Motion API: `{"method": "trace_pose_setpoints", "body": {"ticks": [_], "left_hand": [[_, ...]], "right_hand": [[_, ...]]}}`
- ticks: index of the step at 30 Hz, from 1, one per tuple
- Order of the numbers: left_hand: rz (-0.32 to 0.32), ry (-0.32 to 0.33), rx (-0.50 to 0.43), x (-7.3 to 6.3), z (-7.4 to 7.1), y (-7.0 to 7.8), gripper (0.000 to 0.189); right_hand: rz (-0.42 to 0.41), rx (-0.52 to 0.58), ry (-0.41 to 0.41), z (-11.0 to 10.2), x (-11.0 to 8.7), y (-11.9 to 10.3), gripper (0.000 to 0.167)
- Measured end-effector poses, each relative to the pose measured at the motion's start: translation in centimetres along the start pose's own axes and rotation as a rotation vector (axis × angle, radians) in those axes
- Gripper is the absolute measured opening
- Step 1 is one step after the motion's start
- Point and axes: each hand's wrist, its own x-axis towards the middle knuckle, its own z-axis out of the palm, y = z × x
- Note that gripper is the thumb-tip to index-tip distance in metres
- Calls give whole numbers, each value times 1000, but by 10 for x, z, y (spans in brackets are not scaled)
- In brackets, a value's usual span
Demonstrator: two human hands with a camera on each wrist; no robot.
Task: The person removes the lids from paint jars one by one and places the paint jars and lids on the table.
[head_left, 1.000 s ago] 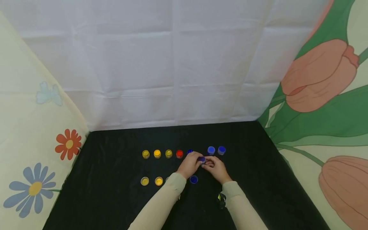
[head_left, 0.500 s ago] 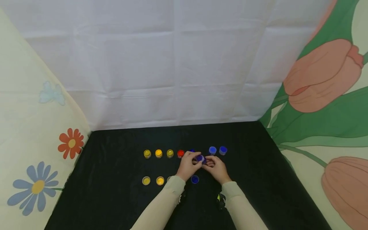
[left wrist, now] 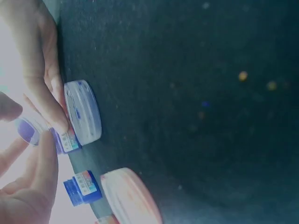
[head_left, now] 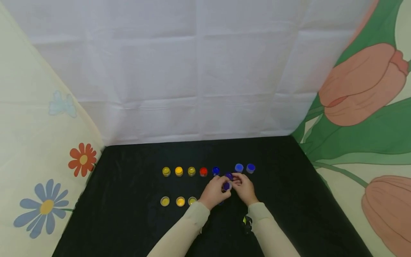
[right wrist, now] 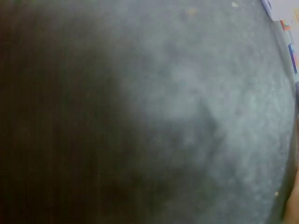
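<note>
In the head view my left hand (head_left: 213, 192) pinches a small purple lid (head_left: 227, 186) between thumb and fingers. Just beyond it, my right hand (head_left: 244, 187) grips a purple paint jar (head_left: 229, 176) low over the table. The left wrist view shows the lid (left wrist: 28, 130) apart from the labelled jar (left wrist: 67, 141), with fingers around each. An uncapped blue paint jar (head_left: 216, 171) stands to the left of the purple one. Partly hidden by my left hand is a blue lid (head_left: 221, 203) on the table. Only a sliver of hand (right wrist: 292, 205) shows in the right wrist view.
To the left in the back row are a red jar (head_left: 203, 172) and several yellowish jars, including an orange-yellow jar (head_left: 178, 171). Yellow lids (head_left: 165, 201) lie in front of them. Two blue-topped jars (head_left: 239, 168) stand at the right on the black cloth (head_left: 135, 185).
My left hand has drawn the purple lid off the jar and toward the person. The right hand stays around the jar. The blue jar behind shows more fully; the front blue lid is now mostly covered.
</note>
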Motion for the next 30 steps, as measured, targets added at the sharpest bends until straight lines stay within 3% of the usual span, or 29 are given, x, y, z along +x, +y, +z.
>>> {"method": "trace_pose_setpoints", "body": {"ticks": [10,21,30], "left_hand": [[21,-65,94,-15,8,3,30],[48,-98,140,-16,16,8,33],[124,-45,373,-10,24,6,34]], "right_hand": [[22,-23,81,4,2,1,28],[44,-51,153,10,5,0,24],[49,-96,224,15,7,-1,20]]}}
